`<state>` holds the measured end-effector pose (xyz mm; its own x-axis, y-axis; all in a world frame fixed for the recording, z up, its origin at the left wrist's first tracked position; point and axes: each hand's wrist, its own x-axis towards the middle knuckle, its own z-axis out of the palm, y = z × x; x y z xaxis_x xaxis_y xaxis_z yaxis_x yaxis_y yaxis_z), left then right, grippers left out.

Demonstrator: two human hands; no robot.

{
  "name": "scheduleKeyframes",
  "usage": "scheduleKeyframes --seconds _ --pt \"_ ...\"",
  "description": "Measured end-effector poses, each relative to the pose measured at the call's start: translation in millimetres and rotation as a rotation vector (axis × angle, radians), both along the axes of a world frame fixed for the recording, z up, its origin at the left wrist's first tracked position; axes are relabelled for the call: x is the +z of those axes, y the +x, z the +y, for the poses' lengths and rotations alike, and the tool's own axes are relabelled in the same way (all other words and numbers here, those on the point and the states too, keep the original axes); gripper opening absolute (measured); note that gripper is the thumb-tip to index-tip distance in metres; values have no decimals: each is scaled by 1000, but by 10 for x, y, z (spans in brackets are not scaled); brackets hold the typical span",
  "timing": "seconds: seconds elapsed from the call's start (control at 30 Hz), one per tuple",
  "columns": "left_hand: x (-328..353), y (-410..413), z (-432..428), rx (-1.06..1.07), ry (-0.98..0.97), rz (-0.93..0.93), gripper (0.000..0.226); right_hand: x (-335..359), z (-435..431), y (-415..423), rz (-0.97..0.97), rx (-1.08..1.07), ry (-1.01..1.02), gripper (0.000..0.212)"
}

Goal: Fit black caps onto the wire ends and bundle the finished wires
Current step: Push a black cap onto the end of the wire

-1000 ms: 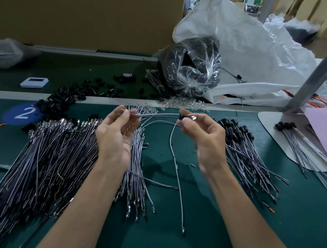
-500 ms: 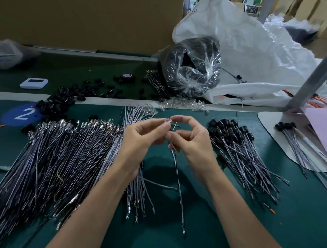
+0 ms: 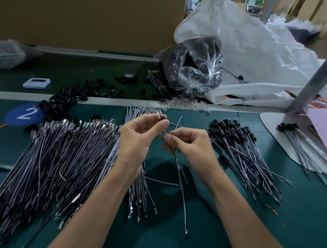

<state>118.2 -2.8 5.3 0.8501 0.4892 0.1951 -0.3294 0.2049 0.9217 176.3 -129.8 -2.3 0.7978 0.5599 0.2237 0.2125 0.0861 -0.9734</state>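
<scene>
My left hand pinches a black cap at the top end of a thin grey wire, with the metal terminal poking out above the fingertips. My right hand pinches the same wire just below the cap; the rest of it hangs down to the green mat. A large heap of uncapped wires lies to the left. A smaller loose bunch lies under my left wrist. Capped wires are piled to the right. Loose black caps are scattered along the mat's far edge.
A clear bag of black caps and a big white sack stand at the back right. A grey metal post rises from a white base holding more capped wires. A small white device lies far left.
My hands came together from apart around the wire's top end. The left hand now holds the cap on that end and the right hand has slid lower on the wire.
</scene>
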Motion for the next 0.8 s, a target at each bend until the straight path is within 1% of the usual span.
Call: scheduleKeyframes --seconds 0.07,0.13,0.17,0.23,0.3,0.43,0.57,0.67,0.8 --pt "-8 -2 -22 -30 5 11 22 -4 0 -5 15 13 27 5" --pt "-8 -2 -26 -37 -8 24 20 -16 6 -12 17 29 33 15" --pt "-6 -4 -22 -41 -16 25 20 -25 11 -9 18 35 33 16" --pt "3 -13 -15 -64 -31 14 19 -38 12 -1 22 41 40 8" --pt "12 -23 -17 -79 -58 1 19 -46 7 8 28 31 50 6" --pt "27 -34 -16 -11 -108 -13 19 -42 15 15 35 25 55 6" --pt "41 -41 -10 25 -151 -19 27 -53 27 3 33 18 55 12" --pt "47 -34 -8 39 -172 -28 21 -60 28 -1 32 5 50 13" --pt "47 -22 -6 59 -152 -25 17 -41 19 -1 25 -19 59 6"
